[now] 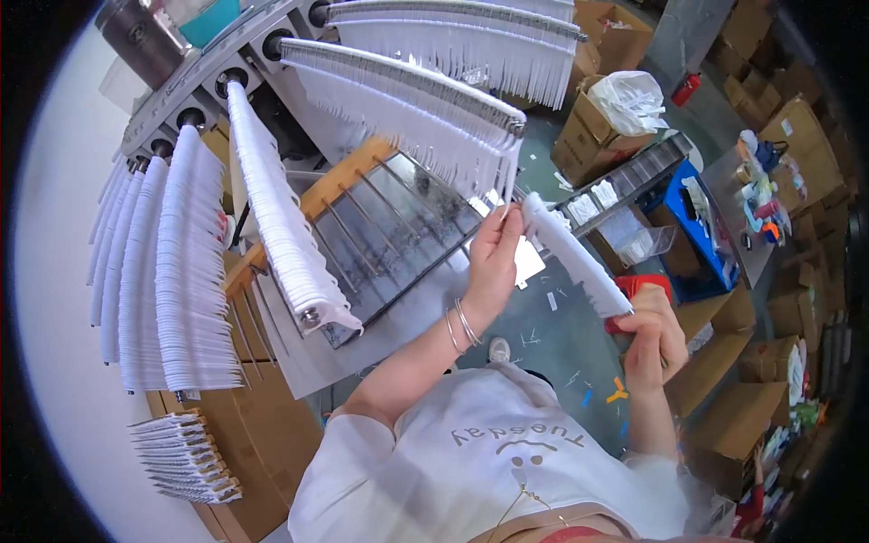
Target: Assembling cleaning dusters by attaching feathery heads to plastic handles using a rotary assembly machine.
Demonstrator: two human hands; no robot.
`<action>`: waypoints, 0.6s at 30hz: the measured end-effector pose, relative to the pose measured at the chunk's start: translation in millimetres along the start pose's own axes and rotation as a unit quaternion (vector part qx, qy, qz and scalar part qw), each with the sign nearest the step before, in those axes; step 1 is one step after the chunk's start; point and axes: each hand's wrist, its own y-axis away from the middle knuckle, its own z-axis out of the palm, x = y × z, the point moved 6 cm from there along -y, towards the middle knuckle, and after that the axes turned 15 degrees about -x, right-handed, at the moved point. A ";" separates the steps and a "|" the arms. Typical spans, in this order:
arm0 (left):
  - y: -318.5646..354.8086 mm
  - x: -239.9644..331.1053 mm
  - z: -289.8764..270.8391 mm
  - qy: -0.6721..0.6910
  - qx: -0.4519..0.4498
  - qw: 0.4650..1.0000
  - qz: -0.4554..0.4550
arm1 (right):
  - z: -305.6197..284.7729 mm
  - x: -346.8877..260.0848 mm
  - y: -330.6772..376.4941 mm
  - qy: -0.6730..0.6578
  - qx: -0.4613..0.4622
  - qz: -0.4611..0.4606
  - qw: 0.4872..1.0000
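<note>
My left hand [496, 258], with bracelets on its wrist, is closed in a pinch on thin white strips at the free end of a metal rod [489, 110] packed with hanging white pieces. My right hand [654, 337] is closed around the lower end of a long white toothed-edged bundle [579, 258], whose upper end comes close to my left fingertips. Something red [644, 288] shows behind the right hand; I cannot tell whether the hand grips it as well.
More loaded rods [192, 262] stick out from a grey machine frame [195, 77] on the left. Below them is a wooden rack with metal bars [339, 185]. Cardboard boxes [579, 140], a blue bin [692, 226] and a segmented tray [634, 176] stand right. Scraps litter the floor.
</note>
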 end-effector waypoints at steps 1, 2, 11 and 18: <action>-4.1 -2.7 -2.3 -0.001 -0.004 1.000 -0.003 | 3.3 6.0 -3.7 0.002 -0.009 0.003 1.000; -7.8 -0.5 -10.0 -0.001 0.036 0.999 0.000 | 8.0 10.6 -8.9 0.010 -0.031 0.040 0.999; -40.3 20.6 -70.0 -0.031 0.231 0.970 0.067 | 28.3 39.2 -46.4 0.004 -0.063 0.024 0.998; -59.6 11.8 -66.6 -0.036 0.145 0.983 0.110 | 6.6 51.7 -36.6 -0.059 -0.076 0.026 0.995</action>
